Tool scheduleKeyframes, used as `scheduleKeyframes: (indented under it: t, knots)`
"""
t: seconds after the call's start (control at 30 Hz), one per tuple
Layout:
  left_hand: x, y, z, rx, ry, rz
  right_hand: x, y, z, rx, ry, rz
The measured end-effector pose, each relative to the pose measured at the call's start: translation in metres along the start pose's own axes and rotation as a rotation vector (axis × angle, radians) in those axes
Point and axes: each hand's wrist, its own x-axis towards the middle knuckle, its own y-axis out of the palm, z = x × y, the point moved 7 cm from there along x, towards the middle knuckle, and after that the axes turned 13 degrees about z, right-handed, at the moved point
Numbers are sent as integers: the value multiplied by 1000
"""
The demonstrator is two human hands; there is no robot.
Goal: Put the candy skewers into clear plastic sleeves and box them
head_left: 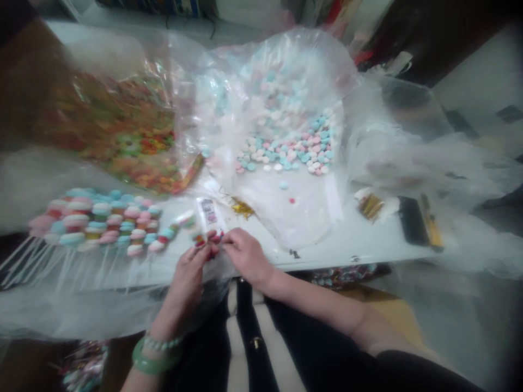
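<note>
Near the table's front edge, my left hand [192, 264] and my right hand [247, 256] meet, both with fingers pinched together. Small red and dark bits show between the fingertips, but blur hides what each hand grips. Just beyond them lies a white strip with dark print [211, 213], perhaps part of a small wrapper. To the left, several marshmallow skewers [110, 218] in pink, blue and white lie in a heap, their white sticks [69, 267] pointing toward me. A gold wire-like bundle [242, 207] rests past my right hand.
A big clear bag of round pastel marshmallows [286, 147] spreads across the back middle. Orange and green gummies fill another bag [134, 147] at the back left. On the right lie gold ties [371, 207], a black flat object [413, 220] and a yellow cutter [432, 226].
</note>
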Motion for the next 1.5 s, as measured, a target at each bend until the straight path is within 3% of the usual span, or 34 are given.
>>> scheduleKeyframes:
  t: [0.07, 0.17, 0.23, 0.33, 0.4, 0.5, 0.6, 0.7, 0.77, 0.9, 1.03, 1.2, 1.37, 1.5]
  knots:
    - [-1, 5, 9, 65, -41, 72, 0, 0, 7, -20, -51, -26]
    - [-4, 24, 32, 89, -239, 239, 10, 13, -4, 295, 36, 66]
    - [-5, 24, 36, 108, -267, 165, 16, 8, -13, 469, 47, -29]
    - [-4, 13, 22, 237, -115, -28, 21, -11, -19, 436, 17, -110]
    - [-3, 6, 9, 298, 0, -102, 23, -29, -19, 201, 1, -75]
    - [0, -8, 0, 237, 41, -186, 23, -62, -8, -407, -126, -134]
    - [7, -11, 1, 150, -25, -154, 29, -67, -8, -941, -176, -42]
    - [10, -9, 7, 84, -109, -134, 32, -65, -15, -1130, -166, -3]
    - [9, -10, 9, 54, -143, -152, 29, -68, -15, -1046, -202, -37]
    - [8, -13, 4, 71, -129, -160, 18, -81, -11, -580, -305, -94]
    - [12, -10, 6, 45, -148, -140, 13, -101, -22, -197, -45, -215]
    - [18, 0, 14, 16, -208, -82, 14, -96, -3, 53, -59, -165]
    - [17, 3, 14, 0, -230, -95, 18, -92, -3, 345, 49, -101]
    - [17, 8, 10, 43, -197, -71, 19, -86, 0, 305, 31, -95]
